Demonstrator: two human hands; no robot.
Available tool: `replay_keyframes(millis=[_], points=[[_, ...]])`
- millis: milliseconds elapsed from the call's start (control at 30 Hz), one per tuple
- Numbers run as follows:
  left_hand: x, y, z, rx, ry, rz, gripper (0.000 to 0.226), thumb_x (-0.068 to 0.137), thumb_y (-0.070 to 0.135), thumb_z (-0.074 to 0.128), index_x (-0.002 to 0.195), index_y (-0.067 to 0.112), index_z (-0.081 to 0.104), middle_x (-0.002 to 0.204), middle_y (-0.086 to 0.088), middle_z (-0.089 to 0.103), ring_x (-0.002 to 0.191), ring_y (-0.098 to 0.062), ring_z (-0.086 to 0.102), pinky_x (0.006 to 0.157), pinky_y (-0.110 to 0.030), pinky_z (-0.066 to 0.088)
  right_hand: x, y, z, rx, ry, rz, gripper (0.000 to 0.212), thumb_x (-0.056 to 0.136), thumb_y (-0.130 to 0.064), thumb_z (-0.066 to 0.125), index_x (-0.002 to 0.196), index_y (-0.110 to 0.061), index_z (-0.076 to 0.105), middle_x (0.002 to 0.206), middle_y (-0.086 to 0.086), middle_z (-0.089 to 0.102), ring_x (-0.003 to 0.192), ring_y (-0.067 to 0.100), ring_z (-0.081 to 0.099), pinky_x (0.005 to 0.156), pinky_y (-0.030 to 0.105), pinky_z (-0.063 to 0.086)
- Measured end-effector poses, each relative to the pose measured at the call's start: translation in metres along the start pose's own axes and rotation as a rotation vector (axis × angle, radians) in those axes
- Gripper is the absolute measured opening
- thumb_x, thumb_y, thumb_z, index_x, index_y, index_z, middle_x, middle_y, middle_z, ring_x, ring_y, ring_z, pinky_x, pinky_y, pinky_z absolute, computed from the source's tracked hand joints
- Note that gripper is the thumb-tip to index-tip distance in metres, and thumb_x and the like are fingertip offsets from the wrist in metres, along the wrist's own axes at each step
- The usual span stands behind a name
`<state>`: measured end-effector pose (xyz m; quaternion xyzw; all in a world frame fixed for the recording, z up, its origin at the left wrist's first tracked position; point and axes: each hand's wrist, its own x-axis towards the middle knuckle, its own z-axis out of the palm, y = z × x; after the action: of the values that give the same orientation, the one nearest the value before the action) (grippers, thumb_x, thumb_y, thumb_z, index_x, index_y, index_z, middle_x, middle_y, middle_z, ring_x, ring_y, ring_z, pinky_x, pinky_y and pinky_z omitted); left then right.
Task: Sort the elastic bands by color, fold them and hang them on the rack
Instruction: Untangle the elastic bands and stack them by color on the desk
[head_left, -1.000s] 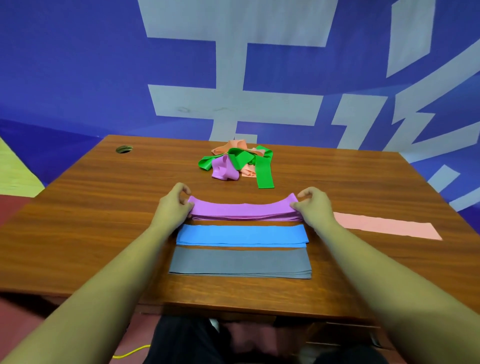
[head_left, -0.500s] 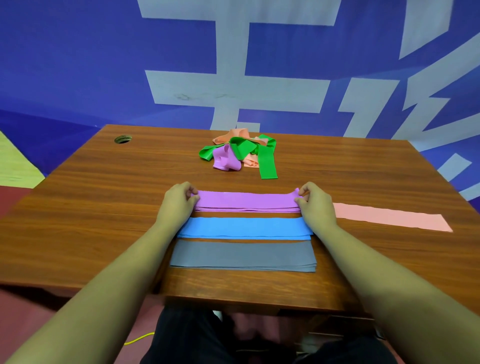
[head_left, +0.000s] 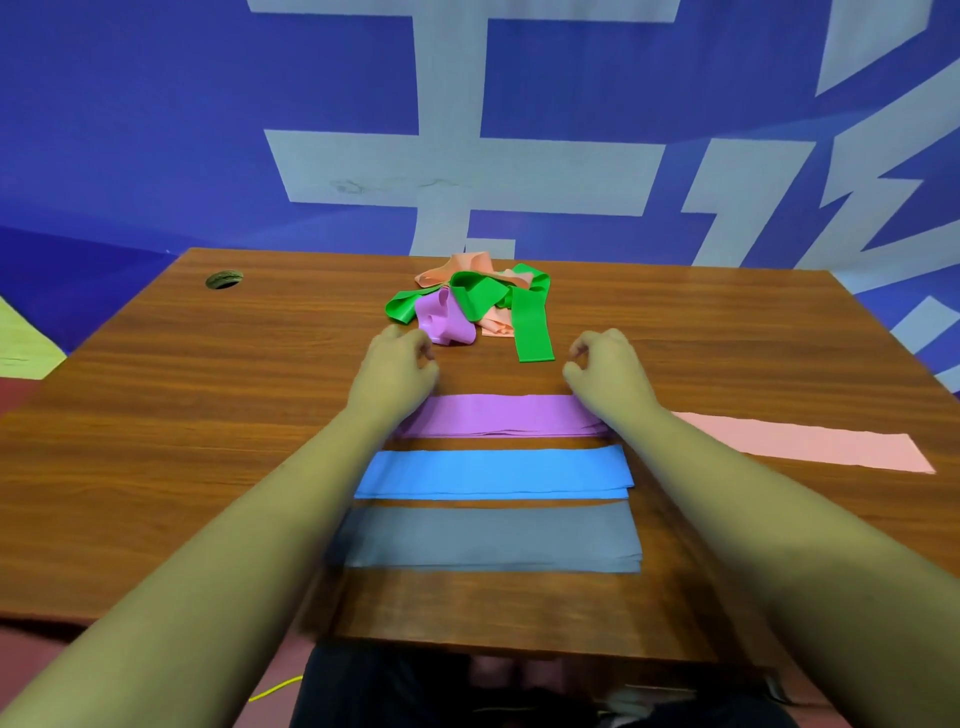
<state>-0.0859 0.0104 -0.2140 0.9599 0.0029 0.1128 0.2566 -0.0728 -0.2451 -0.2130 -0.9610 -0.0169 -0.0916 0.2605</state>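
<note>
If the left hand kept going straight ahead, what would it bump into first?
Probably the crumpled purple band at the near edge of the tangled pile; the left hand already sits just short of it, though depth is hard to judge.

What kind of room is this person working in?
Probably a staged indoor workspace, not a home: a plain wooden desk with a cable hole stands against a big blue printed banner, with only elastic bands on it.
</note>
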Motion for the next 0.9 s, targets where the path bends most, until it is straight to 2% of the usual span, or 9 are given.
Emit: replay_keyframes(millis=[100, 233, 433, 533, 600, 667, 733, 800, 900], points=[[0.023, 0.022, 0.018, -0.034, -0.081, 0.072, 0.015, 0.084, 0.013, 0.059, 0.096, 0.013, 0.067, 0.102, -0.008, 0.060, 0.094, -0.025, 0.057, 0.084, -0.035, 0.048, 0.023, -0.007, 0.015, -0.009, -0.106, -0.057, 0.034, 0.088, -0.021, 0.065, 0.121, -0.015, 0.063, 0.123, 0.006, 0.055, 0.105, 0.021, 0.058, 0.087, 0.030, 0.051], [0.044, 0.038, 0.048, -0.026, -0.200, 0.167, 0.022, 0.087, 0.015, 0.060, 0.108, 0.013, 0.064, 0.111, -0.007, 0.060, 0.100, -0.021, 0.056, 0.088, -0.032, 0.047, 0.046, -0.003, 0.037, -0.144, -0.224, -0.146, 0.039, 0.089, -0.027, 0.066, 0.128, -0.021, 0.062, 0.128, 0.005, 0.054, 0.120, 0.023, 0.050, 0.100, 0.037, 0.046], [0.061, 0.041, 0.075, -0.099, -0.273, 0.118, 0.055, 0.085, 0.020, 0.067, 0.137, 0.019, 0.048, 0.119, -0.005, 0.063, 0.110, -0.021, 0.058, 0.096, -0.034, 0.048, 0.062, 0.012, 0.049, -0.109, -0.106, -0.219, 0.021, 0.095, -0.021, 0.057, 0.108, -0.019, 0.072, 0.111, 0.003, 0.060, 0.106, 0.022, 0.055, 0.091, 0.038, 0.049], [0.065, 0.043, 0.076, -0.168, -0.273, 0.115, 0.065, 0.085, 0.033, 0.070, 0.143, 0.029, 0.042, 0.123, -0.010, 0.056, 0.114, -0.024, 0.053, 0.102, -0.040, 0.044, 0.066, 0.003, 0.032, 0.073, -0.054, -0.234, 0.018, 0.096, -0.017, 0.054, 0.106, -0.014, 0.069, 0.107, 0.002, 0.064, 0.098, 0.019, 0.059, 0.084, 0.031, 0.046], [0.068, 0.050, 0.072, -0.270, -0.242, 0.099, 0.060, 0.082, 0.045, 0.069, 0.138, 0.035, 0.048, 0.116, -0.010, 0.054, 0.111, -0.025, 0.050, 0.102, -0.041, 0.042, 0.066, -0.009, 0.008, 0.202, -0.004, -0.265, 0.016, 0.095, -0.015, 0.053, 0.104, -0.015, 0.067, 0.103, -0.001, 0.067, 0.090, 0.013, 0.058, 0.079, 0.025, 0.041], [0.074, 0.060, 0.064, -0.398, -0.146, 0.113, 0.049, 0.078, 0.057, 0.065, 0.120, 0.032, 0.064, 0.106, -0.008, 0.059, 0.105, -0.031, 0.053, 0.097, -0.046, 0.046, 0.067, -0.021, -0.019, 0.290, 0.042, -0.301, 0.015, 0.094, -0.013, 0.054, 0.100, -0.015, 0.067, 0.090, -0.007, 0.067, 0.075, 0.004, 0.056, 0.074, 0.022, 0.039], [0.076, 0.076, 0.051, -0.517, -0.067, 0.141, 0.033, 0.081, 0.047, 0.067, 0.101, 0.021, 0.071, 0.095, -0.004, 0.058, 0.099, -0.032, 0.055, 0.089, -0.042, 0.045, 0.067, -0.030, -0.045, 0.365, 0.072, -0.300, 0.013, 0.091, -0.010, 0.056, 0.095, -0.016, 0.067, 0.071, -0.016, 0.061, 0.059, -0.003, 0.054, 0.068, 0.022, 0.040], [0.071, 0.097, 0.031, -0.647, -0.026, 0.178, 0.016, 0.085, 0.029, 0.066, 0.093, 0.017, 0.072, 0.088, 0.001, 0.058, 0.092, -0.022, 0.055, 0.081, -0.035, 0.041, 0.064, -0.038, -0.071, 0.478, 0.100, -0.268, 0.013, 0.090, -0.007, 0.057, 0.092, -0.016, 0.067, 0.065, -0.012, 0.062, 0.053, 0.001, 0.059, 0.063, 0.026, 0.047], [0.059, 0.123, 0.001, -0.753, -0.045, 0.232, 0.016, 0.084, 0.028, 0.062, 0.095, 0.017, 0.068, 0.092, -0.004, 0.067, 0.088, -0.015, 0.060, 0.082, -0.037, 0.047, 0.053, -0.046, -0.104, 0.591, 0.113, -0.239, 0.015, 0.089, -0.004, 0.060, 0.100, -0.010, 0.067, 0.080, 0.004, 0.068, 0.072, 0.024, 0.070, 0.072, 0.038, 0.058]])
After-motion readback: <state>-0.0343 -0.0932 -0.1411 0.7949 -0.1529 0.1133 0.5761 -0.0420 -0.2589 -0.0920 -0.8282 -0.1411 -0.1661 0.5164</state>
